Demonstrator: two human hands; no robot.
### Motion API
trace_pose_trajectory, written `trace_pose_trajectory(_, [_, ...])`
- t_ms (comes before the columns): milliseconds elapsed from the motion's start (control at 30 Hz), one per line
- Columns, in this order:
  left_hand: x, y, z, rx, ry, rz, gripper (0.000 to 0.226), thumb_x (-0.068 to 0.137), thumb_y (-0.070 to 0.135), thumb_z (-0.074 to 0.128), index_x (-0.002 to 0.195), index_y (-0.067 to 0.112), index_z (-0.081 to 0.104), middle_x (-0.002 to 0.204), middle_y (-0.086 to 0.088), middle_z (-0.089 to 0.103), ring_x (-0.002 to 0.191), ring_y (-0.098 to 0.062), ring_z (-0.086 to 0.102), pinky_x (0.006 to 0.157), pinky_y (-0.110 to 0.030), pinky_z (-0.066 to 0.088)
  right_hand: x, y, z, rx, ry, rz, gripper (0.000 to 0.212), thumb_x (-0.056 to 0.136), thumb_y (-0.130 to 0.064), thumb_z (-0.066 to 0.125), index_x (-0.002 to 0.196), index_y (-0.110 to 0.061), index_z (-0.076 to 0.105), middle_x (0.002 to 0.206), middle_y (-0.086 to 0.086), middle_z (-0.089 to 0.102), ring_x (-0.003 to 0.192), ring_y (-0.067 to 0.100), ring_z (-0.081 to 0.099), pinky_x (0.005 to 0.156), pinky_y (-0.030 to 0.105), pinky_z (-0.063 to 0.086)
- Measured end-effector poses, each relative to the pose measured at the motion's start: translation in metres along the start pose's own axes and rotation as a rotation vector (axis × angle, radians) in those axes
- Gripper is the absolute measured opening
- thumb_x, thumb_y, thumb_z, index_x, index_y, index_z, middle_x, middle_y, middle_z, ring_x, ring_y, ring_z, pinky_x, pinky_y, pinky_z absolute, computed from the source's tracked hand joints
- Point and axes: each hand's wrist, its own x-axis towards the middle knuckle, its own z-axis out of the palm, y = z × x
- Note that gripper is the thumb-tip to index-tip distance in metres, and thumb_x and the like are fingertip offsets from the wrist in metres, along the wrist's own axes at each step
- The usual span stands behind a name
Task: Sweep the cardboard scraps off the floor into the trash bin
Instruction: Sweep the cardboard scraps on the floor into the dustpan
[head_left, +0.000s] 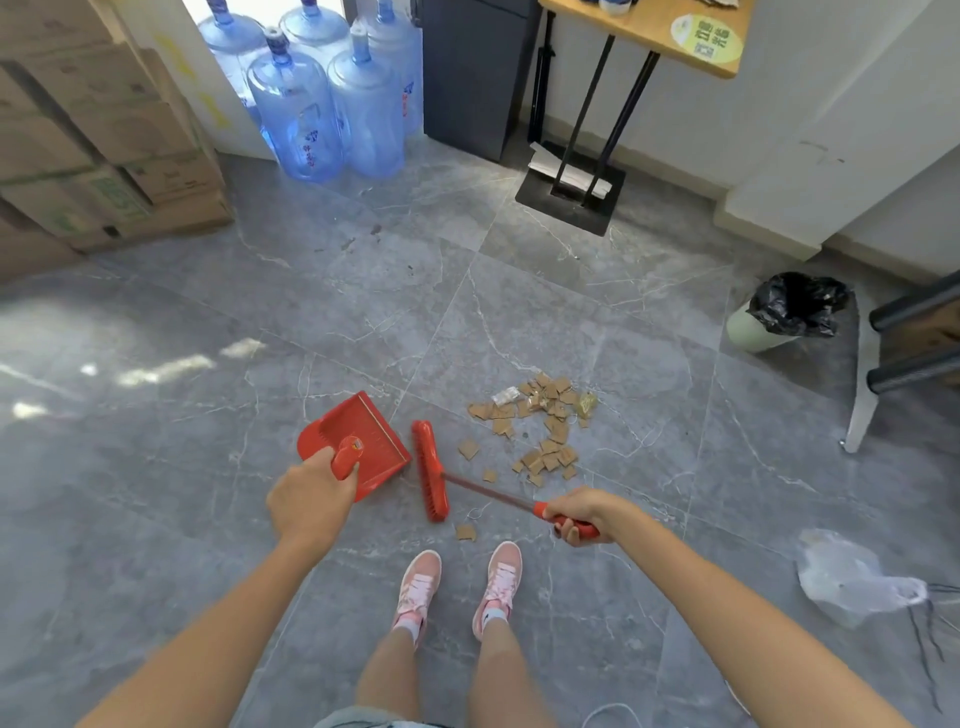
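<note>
A red dustpan (358, 444) is held by its handle in the left hand (311, 499), the fingers closed round the grip, and a red hand broom (430, 470) is held in the right hand (579, 514), the fingers wrapped round the red end of its thin handle. The broom head is seen just beside the pan's open edge, with the bristles turned away from the cardboard scraps (540, 431). The scraps are gathered in a loose heap on the grey tiled floor (208, 364), to the right of the broom; one stray piece (466, 532) lies apart, near the pink shoes. The trash bin (779, 317), lined with a black bag, stands well apart to the right, beside a stool.

The step in hand appears to be loading the pan. It would be done best if the pan's lip were pressed flat to the tile close to the heap, and the broom were brought round behind the scraps and drawn toward the pan in short, low strokes, so that light pieces are not flicked past. The stray piece should be collected first.
</note>
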Motion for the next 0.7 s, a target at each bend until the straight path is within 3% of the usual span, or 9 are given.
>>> trace_pose_trajectory(267, [-0.010, 0.016, 0.021, 0.047, -0.007, -0.051, 0.035, 0.085, 0.051, 0.058, 0.075, 0.017, 0.061, 0.072, -0.013, 0.067, 0.074, -0.037, 0.065, 0.064, -0.038, 0.049, 0.008, -0.045, -0.098, -0.151, 0.030, 0.028, 0.021, 0.098, -0.018, 0.048, 0.081, -0.006, 0.049, 0.062, 0.002, 0.043, 0.022, 0.003, 0.034, 0.026, 0.011, 0.033])
trace_pose_trajectory(500, [-0.022, 0.050, 0.034, -0.015, -0.014, -0.058, 0.034, 0.087, 0.051, 0.057, 0.074, 0.020, 0.063, 0.069, -0.012, 0.066, 0.072, -0.036, 0.065, 0.062, -0.035, 0.047, 0.005, -0.045, -0.126, -0.146, 0.123, -0.045, 0.023, 0.099, -0.016, 0.047, 0.078, -0.005, 0.047, 0.059, 0.003, 0.045, 0.021, 0.004, 0.035, 0.026, 0.012, 0.033])
trace_pose_trajectory(633, [-0.023, 0.060, 0.034, -0.040, -0.023, -0.050, 0.034, 0.086, 0.050, 0.057, 0.073, 0.019, 0.062, 0.065, -0.009, 0.065, 0.070, -0.035, 0.065, 0.063, -0.037, 0.051, 0.001, -0.025, -0.125, -0.149, 0.199, -0.138, 0.016, 0.098, -0.011, 0.046, 0.086, -0.006, 0.055, 0.054, 0.003, 0.043, 0.024, 0.005, 0.035, 0.030, 0.013, 0.034])
trace_pose_trajectory(700, [-0.022, 0.065, 0.032, -0.055, -0.027, -0.052, 0.033, 0.086, 0.049, 0.057, 0.074, 0.019, 0.062, 0.067, -0.010, 0.066, 0.072, -0.035, 0.065, 0.066, -0.039, 0.053, -0.005, -0.013, -0.122, -0.138, 0.214, -0.167, 0.014, 0.098, -0.010, 0.046, 0.099, -0.005, 0.060, 0.053, 0.004, 0.042, 0.026, 0.006, 0.035, 0.032, 0.014, 0.034])
